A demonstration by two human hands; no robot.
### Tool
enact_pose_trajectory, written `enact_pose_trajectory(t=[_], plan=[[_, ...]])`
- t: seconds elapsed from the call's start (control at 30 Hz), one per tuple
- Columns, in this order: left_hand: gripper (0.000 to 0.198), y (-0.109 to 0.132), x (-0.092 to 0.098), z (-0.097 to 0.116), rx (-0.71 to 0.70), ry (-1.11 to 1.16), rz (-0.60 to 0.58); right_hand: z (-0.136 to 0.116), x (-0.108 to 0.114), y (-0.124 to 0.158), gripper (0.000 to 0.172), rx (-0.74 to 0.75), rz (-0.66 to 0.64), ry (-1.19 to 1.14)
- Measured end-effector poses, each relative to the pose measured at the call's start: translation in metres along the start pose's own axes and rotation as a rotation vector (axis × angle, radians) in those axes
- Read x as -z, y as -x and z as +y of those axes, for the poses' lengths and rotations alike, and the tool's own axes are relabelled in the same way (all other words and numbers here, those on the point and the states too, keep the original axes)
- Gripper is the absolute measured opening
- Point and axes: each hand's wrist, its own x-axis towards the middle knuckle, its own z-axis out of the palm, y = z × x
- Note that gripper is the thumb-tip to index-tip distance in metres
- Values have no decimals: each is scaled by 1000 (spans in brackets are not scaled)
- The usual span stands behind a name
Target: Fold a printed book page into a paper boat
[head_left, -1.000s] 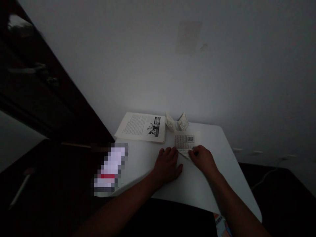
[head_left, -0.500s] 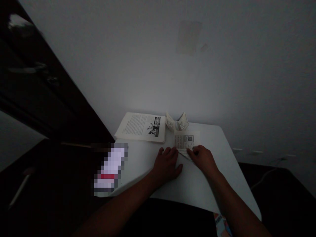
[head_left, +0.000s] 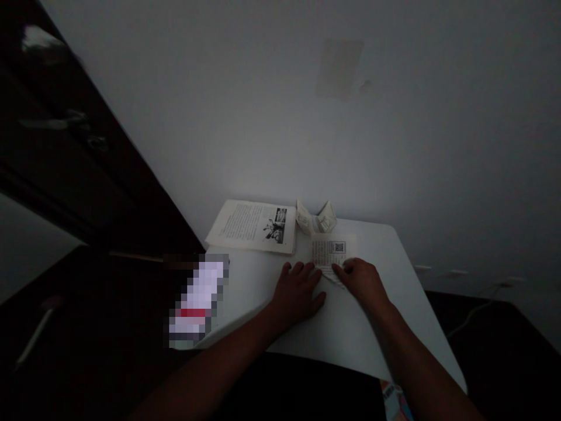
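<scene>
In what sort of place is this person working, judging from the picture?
Probably a room in a home: a small white table stands by a plain wall, near a dark door with a lever handle.

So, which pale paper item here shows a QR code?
The pale printed sheet at the right hand; the rectangular page stack and angular folded paper show none.

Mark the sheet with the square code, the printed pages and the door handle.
Sheet with the square code (head_left: 332, 251), head view: on its printed face.
Printed pages (head_left: 253, 227), head view: middle of the top page.
Door handle (head_left: 53, 124), head view: on the lever.
</scene>
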Motion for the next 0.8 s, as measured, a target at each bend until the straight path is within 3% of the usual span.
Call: enact_pose_trajectory(t=[0.2,0.4,0.47,0.63,0.8], plan=[[46,-1,2,-1,-2,-8,-20,3,4,-1,35,12,18,-63],[46,-2,2,-1,-4,-22,-21,-10,23,-1,25,76,193,-16],[46,-2,2,-1,-5,-21,-18,-17,28,-3,25,81,151,32],[49,-2,1,-2,-6,-10,-16,-35,25,-17,24,139,-103,135],[50,-1,0,-1,0,11,-4,-41,17,-32,27,164,-163,176]])
